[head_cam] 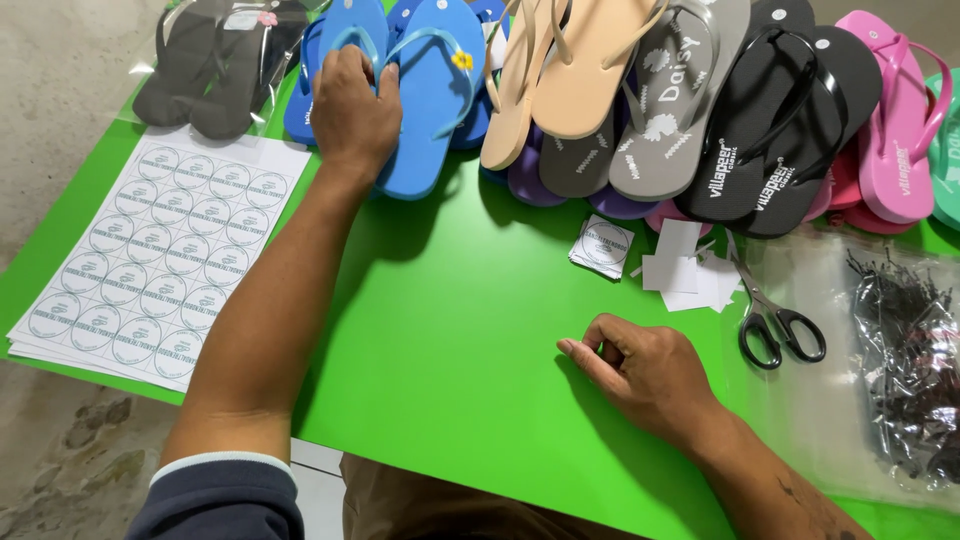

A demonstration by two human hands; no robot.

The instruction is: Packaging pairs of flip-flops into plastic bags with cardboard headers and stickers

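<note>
My left hand [350, 115] reaches to the far left of the green board [450, 330] and grips a pair of blue flip-flops [430, 90], fingers over the straps. One blue sandal carries a small yellow flower on its strap. My right hand [645, 370] rests on the board at the near right, fingers curled loosely, holding nothing. A small stack of cut round-printed labels [603, 245] lies on the board beyond my right hand.
A white sheet of round stickers [160, 260] lies at the left. Dark flip-flops in a clear bag [205, 60] sit far left. Beige, grey, black, pink and purple flip-flops [700, 100] pile along the back. Black scissors [775, 325], paper scraps [690, 275] and a bag of black fasteners [905, 360] lie right.
</note>
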